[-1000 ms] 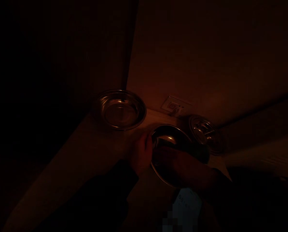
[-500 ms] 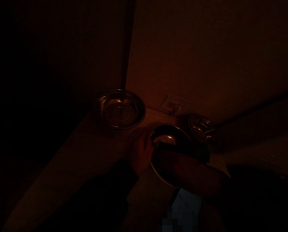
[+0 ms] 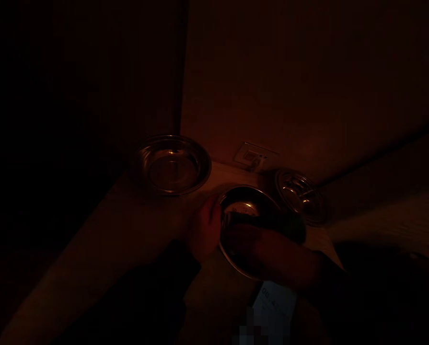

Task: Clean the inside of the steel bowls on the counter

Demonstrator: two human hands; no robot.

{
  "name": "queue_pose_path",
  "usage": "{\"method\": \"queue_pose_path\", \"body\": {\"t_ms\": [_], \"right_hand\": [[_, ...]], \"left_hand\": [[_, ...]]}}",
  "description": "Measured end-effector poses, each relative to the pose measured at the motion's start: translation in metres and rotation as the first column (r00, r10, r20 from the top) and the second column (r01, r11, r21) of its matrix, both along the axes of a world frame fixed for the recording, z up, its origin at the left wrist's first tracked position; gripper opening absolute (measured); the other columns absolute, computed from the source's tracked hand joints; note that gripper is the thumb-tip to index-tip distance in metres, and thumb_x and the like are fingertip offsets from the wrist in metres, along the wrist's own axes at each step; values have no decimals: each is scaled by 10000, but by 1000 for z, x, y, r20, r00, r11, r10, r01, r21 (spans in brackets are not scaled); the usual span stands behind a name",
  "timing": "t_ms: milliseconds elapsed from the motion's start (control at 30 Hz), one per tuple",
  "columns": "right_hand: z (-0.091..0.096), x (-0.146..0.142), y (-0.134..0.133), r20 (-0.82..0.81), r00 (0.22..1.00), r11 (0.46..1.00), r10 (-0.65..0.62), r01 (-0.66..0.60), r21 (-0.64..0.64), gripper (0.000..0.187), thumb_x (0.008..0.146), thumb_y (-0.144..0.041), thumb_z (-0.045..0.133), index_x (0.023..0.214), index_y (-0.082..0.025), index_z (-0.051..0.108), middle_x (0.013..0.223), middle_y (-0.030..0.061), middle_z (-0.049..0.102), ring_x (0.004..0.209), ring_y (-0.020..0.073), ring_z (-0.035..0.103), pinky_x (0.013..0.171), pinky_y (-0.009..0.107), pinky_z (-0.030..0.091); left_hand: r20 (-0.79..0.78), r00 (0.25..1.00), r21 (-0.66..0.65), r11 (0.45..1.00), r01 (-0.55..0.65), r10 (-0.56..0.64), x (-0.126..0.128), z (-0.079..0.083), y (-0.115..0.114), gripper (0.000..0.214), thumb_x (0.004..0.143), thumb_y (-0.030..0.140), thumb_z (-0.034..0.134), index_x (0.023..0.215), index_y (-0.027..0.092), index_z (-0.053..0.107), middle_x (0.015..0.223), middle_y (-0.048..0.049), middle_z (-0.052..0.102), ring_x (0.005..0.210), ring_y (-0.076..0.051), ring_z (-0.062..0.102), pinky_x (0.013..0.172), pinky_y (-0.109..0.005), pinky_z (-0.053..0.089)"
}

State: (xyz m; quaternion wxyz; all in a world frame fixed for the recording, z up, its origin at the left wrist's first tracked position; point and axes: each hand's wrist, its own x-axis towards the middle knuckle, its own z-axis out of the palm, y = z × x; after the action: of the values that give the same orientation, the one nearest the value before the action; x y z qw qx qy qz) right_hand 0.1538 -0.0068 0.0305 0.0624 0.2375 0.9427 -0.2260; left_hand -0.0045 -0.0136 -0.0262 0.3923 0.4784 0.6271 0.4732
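Observation:
The light is very dim. A shiny metal bowl [image 3: 241, 207] stands tilted slightly on the wooden surface in front of me. At its left rim is my left hand [image 3: 205, 230], with fingers closed on the edge. Inside the bowl lies my right hand [image 3: 250, 242], fingers pressed on a dark greenish cloth-like thing [image 3: 295, 226] that sticks out over the right rim. Its exact kind is lost in the dark, and the fingertips are partly hidden.
A second metal bowl [image 3: 173, 175] sits at the back left, and a metal dish [image 3: 296, 194] at the back right by the wall. A socket [image 3: 255, 155] with a plug is on the wall. A lit phone [image 3: 275, 302] showing digits lies below my right arm.
The whole view has shifted slightly, so things appear a little further left. My right hand has moved slightly inside the bowl; the left hand keeps its place on the rim.

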Motion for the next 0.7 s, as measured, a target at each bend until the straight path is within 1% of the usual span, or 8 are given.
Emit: {"method": "queue_pose_path", "body": {"t_ms": [100, 167, 267, 367, 433, 500, 600, 700], "right_hand": [[-2, -3, 2, -64, 998, 999, -19, 20, 25, 438, 905, -100, 473, 1340, -134, 518, 1372, 144, 541, 1315, 217, 432, 1102, 396, 368], [0, -5, 3, -95, 995, 1000, -16, 16, 2, 372, 948, -167, 455, 1307, -142, 546, 1377, 132, 539, 1329, 214, 418, 1118, 400, 346], [5, -3, 3, -99, 994, 998, -35, 29, -58, 284, 988, -210, 416, 1146, -182, 651, 1294, 90, 605, 1285, 187, 470, 1093, 356, 375], [2, 0, 0, -93, 987, 991, -135, 133, -24, 267, 979, -187, 431, 1010, -179, 696, 1202, 92, 649, 1182, 191, 556, 1025, 341, 446], [-7, 1, -1, -111, 966, 968, -233, 241, 71, 241, 955, -178, 468, 1073, -165, 678, 1239, 125, 622, 1165, 223, 567, 1009, 390, 466], [-15, -2, 0, -115, 951, 939, -288, 304, 163, 294, 926, -167, 506, 1196, -148, 621, 1315, 164, 563, 1221, 263, 526, 1034, 455, 443], [-19, -4, 1, -55, 965, 943, -255, 261, 205, 404, 893, -150, 543, 1297, -129, 547, 1370, 181, 518, 1303, 288, 451, 1071, 474, 406], [-11, 2, 1, 13, 983, 971, -185, 181, 157, 401, 895, -141, 546, 1295, -156, 558, 1370, 143, 537, 1318, 268, 440, 1072, 432, 415]], "left_hand": [[13, 1000, -10, 1000, 11, -11, 0, 1, 0, 363, 926, 268, 371, 1104, 143, 661, 1101, -116, 725, 1022, -236, 669, 945, -381, 498], [11, 1000, -2, 1000, 3, -3, -1, 0, 0, 365, 925, 267, 370, 1118, 149, 657, 1122, -111, 720, 1037, -233, 665, 956, -380, 494], [7, 1000, 25, 1000, 18, -18, -1, -1, 0, 356, 921, 249, 375, 1112, 148, 658, 1138, -111, 716, 1074, -227, 653, 973, -362, 485], [-9, 999, 16, 999, 46, -46, -2, -2, -1, 359, 928, 253, 366, 1106, 139, 656, 1111, -117, 723, 1047, -233, 664, 968, -373, 486], [-12, 999, 5, 999, 46, -46, -1, -2, -1, 368, 933, 256, 360, 1127, 128, 646, 1121, -124, 719, 1044, -238, 666, 965, -379, 487], [0, 999, 13, 999, 48, -48, -1, -2, -1, 371, 935, 243, 358, 1153, 125, 634, 1159, -125, 705, 1081, -232, 653, 973, -365, 483], [1, 999, 15, 999, 49, -49, -1, -1, -1, 376, 937, 237, 358, 1174, 124, 627, 1181, -128, 696, 1105, -227, 644, 982, -356, 480], [-14, 1000, 13, 1000, 16, -15, 0, 0, -1, 370, 932, 240, 368, 1162, 126, 635, 1179, -131, 696, 1107, -237, 642, 990, -371, 476]]}}
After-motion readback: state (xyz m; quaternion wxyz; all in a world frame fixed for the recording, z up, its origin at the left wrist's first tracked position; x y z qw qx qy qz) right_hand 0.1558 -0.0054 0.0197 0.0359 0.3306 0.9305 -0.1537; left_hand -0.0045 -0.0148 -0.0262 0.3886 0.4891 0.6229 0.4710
